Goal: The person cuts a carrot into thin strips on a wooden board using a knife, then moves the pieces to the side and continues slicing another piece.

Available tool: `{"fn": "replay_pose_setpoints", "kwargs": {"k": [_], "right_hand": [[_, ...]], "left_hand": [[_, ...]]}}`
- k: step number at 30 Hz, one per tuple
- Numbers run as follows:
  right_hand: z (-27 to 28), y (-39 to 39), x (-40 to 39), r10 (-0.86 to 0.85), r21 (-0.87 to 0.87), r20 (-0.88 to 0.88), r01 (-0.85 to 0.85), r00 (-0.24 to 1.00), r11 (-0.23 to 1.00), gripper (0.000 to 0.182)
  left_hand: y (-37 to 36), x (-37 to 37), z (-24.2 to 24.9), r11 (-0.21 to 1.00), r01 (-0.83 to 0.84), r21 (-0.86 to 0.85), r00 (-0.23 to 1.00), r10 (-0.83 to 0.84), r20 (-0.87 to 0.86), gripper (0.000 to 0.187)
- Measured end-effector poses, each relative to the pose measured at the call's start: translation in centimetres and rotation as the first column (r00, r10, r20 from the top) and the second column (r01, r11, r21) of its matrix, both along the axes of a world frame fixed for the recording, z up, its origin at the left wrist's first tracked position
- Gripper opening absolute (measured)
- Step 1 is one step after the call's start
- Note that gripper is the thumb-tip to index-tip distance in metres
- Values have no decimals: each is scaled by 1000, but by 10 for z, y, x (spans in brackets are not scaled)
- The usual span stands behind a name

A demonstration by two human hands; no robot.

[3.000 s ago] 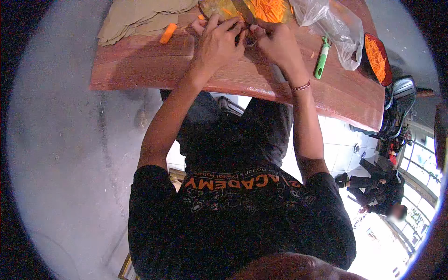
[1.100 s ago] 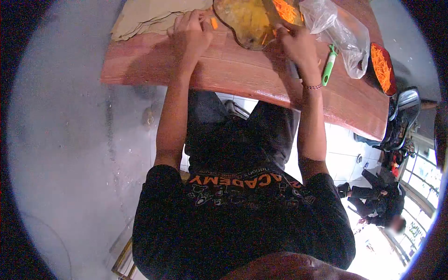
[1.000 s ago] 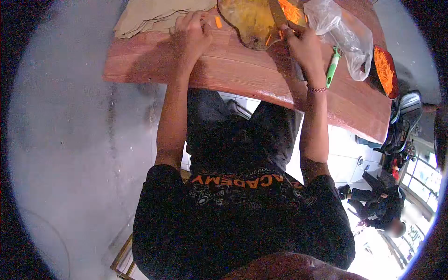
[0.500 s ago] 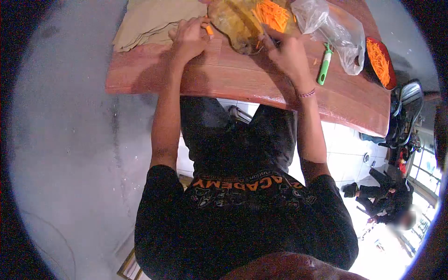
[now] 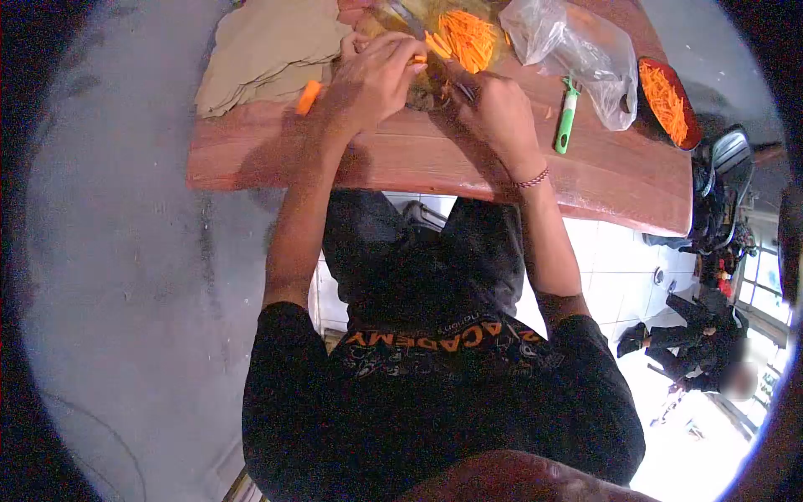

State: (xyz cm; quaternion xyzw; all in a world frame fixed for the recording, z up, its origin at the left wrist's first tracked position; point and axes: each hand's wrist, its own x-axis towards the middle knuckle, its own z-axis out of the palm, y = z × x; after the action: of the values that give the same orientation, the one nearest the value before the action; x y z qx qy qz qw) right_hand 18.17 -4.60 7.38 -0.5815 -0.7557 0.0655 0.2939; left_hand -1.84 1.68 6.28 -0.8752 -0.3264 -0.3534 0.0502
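My left hand (image 5: 378, 82) is closed with its fingertips on a piece of carrot (image 5: 419, 59) over the cutting board (image 5: 437, 8). My right hand (image 5: 500, 115) grips a knife (image 5: 406, 17), its blade angled to the far left beside my left fingers. A pile of carrot strips (image 5: 468, 40) lies on the board just beyond the knife. Left of my left wrist, an orange carrot chunk (image 5: 309, 97) rests on the wooden table (image 5: 259, 159). Part of the blade and the carrot are hidden by my fingers.
Brown paper sheets (image 5: 268, 50) cover the table's left part. To the right are a green-handled peeler (image 5: 566, 121), a clear plastic bag (image 5: 590, 54) and a dish (image 5: 691, 134) of carrot strips (image 5: 665, 96). Another person (image 5: 703, 335) sits far off at right.
My left hand has moved right onto the board, close to the knife. The carrot chunk now lies left of my wrist. My right hand has shifted slightly left and nearer to me.
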Motion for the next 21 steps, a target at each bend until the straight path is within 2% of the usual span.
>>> {"fn": "replay_pose_setpoints", "kwargs": {"k": [3, 6, 9, 11, 13, 16, 17, 21], "right_hand": [[-12, 6, 5, -25, -58, 57, 28, 998, 998, 36], [-9, 3, 4, 13, -31, 56, -12, 998, 999, 37], [-6, 1, -1, 7, -53, 75, -3, 997, 999, 36], [-3, 1, -3, 10, -22, 79, -8, 997, 1000, 36], [0, 2, -4, 9, 14, 83, -10, 997, 1000, 35], [3, 1, -6, -11, -47, 121, 17, 993, 999, 34], [4, 1, -7, -1, -63, 157, 11, 988, 998, 24], [1, 2, -6, 13, -64, 199, 0, 980, 998, 24]], "left_hand": [[7, 3, 1, 999, -1, 48, 996, 5, -91, 23], [11, 3, 1, 998, 7, 64, 983, 5, -185, 21], [15, 5, 2, 999, 10, 51, 978, 1, -208, 21], [19, 6, 6, 999, -29, -33, 954, 18, -299, 28], [28, 8, 2, 1000, -15, -24, 955, 8, -296, 27], [34, 13, 2, 999, -5, -32, 955, -4, -296, 28], [35, 15, 3, 999, -10, -49, 954, -6, -301, 29], [43, 18, 4, 1000, -16, 14, 970, 19, -241, 30]]}}
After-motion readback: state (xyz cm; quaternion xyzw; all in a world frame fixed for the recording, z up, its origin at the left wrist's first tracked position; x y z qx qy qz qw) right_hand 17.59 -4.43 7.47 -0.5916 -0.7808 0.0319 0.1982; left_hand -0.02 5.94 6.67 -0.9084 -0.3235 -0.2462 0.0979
